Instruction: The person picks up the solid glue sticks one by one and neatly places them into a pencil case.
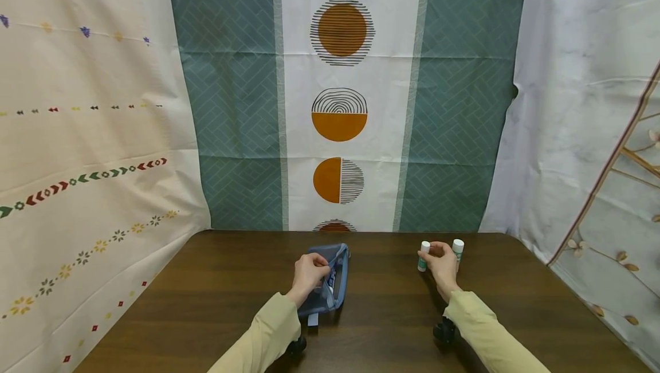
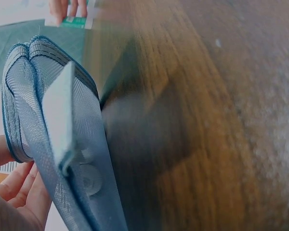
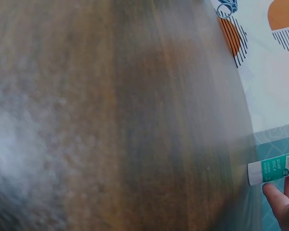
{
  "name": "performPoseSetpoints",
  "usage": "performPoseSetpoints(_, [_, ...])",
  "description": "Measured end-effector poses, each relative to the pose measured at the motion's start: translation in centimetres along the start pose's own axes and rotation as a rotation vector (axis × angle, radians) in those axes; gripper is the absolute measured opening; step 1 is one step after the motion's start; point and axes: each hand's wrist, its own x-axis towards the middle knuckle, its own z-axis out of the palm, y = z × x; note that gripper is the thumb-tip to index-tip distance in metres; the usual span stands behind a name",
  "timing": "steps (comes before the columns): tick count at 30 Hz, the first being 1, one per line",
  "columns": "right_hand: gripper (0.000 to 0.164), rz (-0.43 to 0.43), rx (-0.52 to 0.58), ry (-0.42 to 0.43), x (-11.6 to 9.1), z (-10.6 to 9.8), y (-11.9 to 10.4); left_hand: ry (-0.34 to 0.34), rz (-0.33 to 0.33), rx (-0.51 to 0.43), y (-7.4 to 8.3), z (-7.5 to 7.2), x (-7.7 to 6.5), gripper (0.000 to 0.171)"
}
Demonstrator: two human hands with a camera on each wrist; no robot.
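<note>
A blue mesh zip pouch (image 1: 337,298) lies on the table with its mouth part open and a few items showing inside. My left hand (image 1: 308,274) pinches its upper edge; in the left wrist view the thumb and curled fingers (image 2: 26,190) hold the mesh wall. Over to the right, my right hand (image 1: 442,267) pinches an upright glue stick (image 1: 423,257) between thumb and fingers. The same green-and-white glue stick (image 3: 274,168) shows in the right wrist view, its white end at the table's far edge in that view. Another white-capped stick (image 1: 458,247) stands just right of that hand, partly hidden.
The dark wooden table (image 1: 206,304) runs back to a hanging curtain (image 1: 232,132) with a printed middle panel. Light cloths hang on both sides. A small pale tag (image 1: 313,320) sticks out from the pouch's near end.
</note>
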Motion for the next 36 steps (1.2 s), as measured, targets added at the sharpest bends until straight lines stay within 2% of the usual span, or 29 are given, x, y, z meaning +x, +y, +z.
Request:
performPoseSetpoints(14, [0.031,0.041,0.04,-0.048,-0.1,-0.3,-0.5,-0.004,-0.004,-0.002,-0.1,0.1,0.0,0.004])
performPoseSetpoints(23, [0.033,0.048,0.094,-0.123,-0.3,-0.1,-1.0,-0.007,0.013,-0.009,-0.3,0.2,0.0,0.005])
performPoseSetpoints(36, [0.035,0.067,0.141,-0.152,-0.4,0.2,-1.8,-0.006,0.017,0.0,-0.6,0.2,0.1,0.005])
